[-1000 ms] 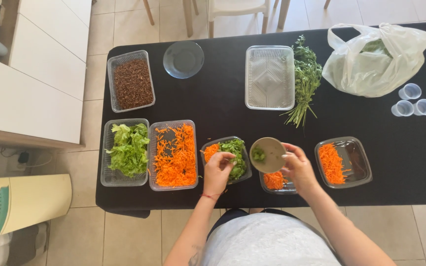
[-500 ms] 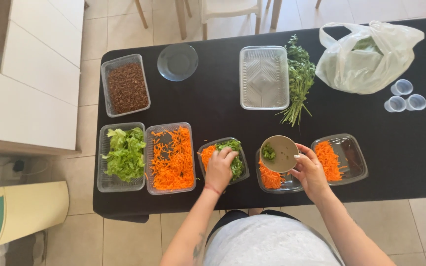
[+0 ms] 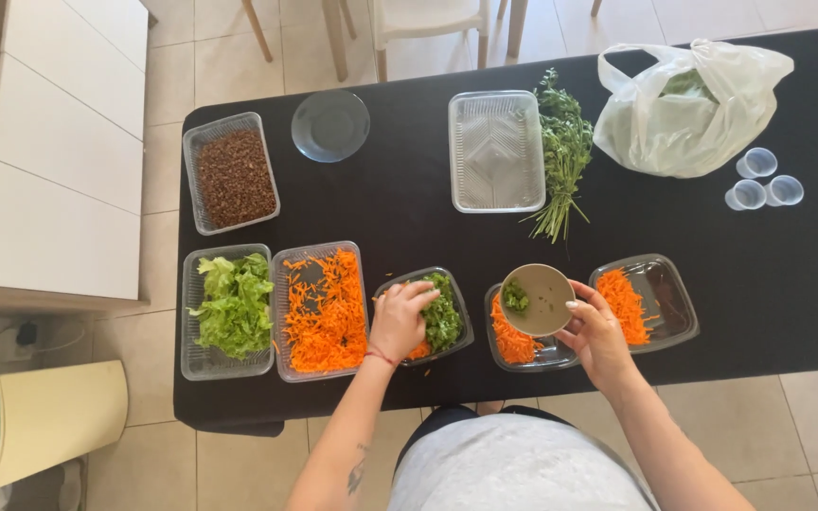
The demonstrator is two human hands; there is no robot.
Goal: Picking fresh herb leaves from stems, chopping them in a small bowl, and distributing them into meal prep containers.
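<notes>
Now keep your right hand (image 3: pixel 596 333) steady: it has its fingers wrapped round the rim of the small beige bowl (image 3: pixel 537 299), tilted above the clear tray with grated carrot (image 3: pixel 523 333) at the near edge of the worktop (image 3: pixel 409 208). A little clump of chopped green herbs (image 3: pixel 515 296) sits against the bowl's left wall. I'd judge the job in hand is portioning greens into the trays, so hold the bowl low over its tray and let nothing spill on the black cloth.

Your left hand (image 3: pixel 400 320) is curled, fingertips down, in the dark tray of chopped greens and carrot (image 3: pixel 439 317) just left of the bowl's tray; whether it actually pinches anything I cannot tell, since the fingers hide it. Take a modest pinch, lift straight up, and carry it the short way right, so the two hands meet over the tray rather than between trays.

The bowl is just right of your left hand, near but not touching. Further left along the near edge lie the big tray of grated carrot (image 3: pixel 324 308) and the tray of lettuce (image 3: pixel 229 308); to the right of your right hand, another carrot tray (image 3: pixel 644 303), half bare.
</notes>
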